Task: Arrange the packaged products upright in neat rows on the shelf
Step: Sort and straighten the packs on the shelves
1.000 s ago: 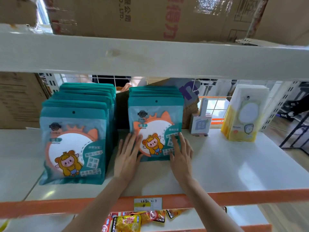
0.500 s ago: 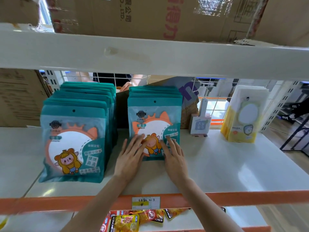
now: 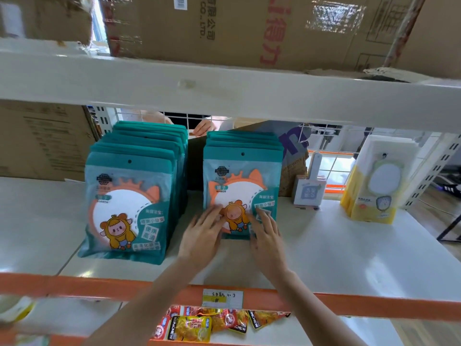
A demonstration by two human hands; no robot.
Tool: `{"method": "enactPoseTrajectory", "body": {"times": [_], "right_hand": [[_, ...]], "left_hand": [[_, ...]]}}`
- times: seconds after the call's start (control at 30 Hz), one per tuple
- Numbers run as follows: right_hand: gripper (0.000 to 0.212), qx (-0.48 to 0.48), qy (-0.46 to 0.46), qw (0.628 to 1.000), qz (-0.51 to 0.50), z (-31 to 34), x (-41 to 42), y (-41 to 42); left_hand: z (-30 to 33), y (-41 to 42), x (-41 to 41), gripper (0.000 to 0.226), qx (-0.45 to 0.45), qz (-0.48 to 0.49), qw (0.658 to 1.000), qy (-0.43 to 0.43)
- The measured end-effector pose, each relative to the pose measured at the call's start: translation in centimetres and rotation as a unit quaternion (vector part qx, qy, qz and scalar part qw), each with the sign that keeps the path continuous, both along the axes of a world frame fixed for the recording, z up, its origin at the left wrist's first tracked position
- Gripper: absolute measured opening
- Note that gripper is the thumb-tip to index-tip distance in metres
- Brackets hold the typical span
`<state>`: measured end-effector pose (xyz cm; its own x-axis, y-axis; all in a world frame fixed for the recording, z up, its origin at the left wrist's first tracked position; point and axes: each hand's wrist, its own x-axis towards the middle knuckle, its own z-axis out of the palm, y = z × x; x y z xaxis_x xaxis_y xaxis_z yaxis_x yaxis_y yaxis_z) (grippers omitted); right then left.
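Hands are what we see first: our left hand (image 3: 202, 237) and our right hand (image 3: 267, 237) both lie flat, with straight spread fingers, against the lower front of the first teal package (image 3: 240, 181) in the right row (image 3: 243, 143). Neither hand grips anything; the fingers only press on the package face, on either side of the printed cartoon figure. This row stands upright near the middle of the white shelf (image 3: 349, 258), package behind package. Just beside it, to the left, a second row of the same teal packages (image 3: 132, 196) stands upright too, and its front package sits closer to the orange shelf edge (image 3: 74, 283). The two rows do not touch. To the right we see a small grey and white item (image 3: 309, 188), and further right a stack of yellow and white packages (image 3: 376, 181), well apart from the teal ones. A cardboard box (image 3: 249, 28) rests on the shelf above. Snack packets (image 3: 199, 323) lie on the shelf below, under a price label (image 3: 222, 298).
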<state>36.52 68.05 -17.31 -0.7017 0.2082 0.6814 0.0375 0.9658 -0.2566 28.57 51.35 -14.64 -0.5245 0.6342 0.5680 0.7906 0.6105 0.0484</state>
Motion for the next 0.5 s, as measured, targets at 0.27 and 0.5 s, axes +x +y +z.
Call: {"method": "enactPoseTrajectory", "body": {"times": [0.27,0.5], "right_hand": [[0.056,-0.083,0.028,0.988,0.127,3.7,-1.0,-7.2],[0.045,-0.065,0.006,0.970,0.232,4.7,-4.1,-17.0]], "left_hand": [[2.1,-6.1,2.0,0.037,0.082,-0.001,0.996,-0.020],[2.7,-17.9,3.0,0.034,0.067,0.134,0.989,0.015]]}}
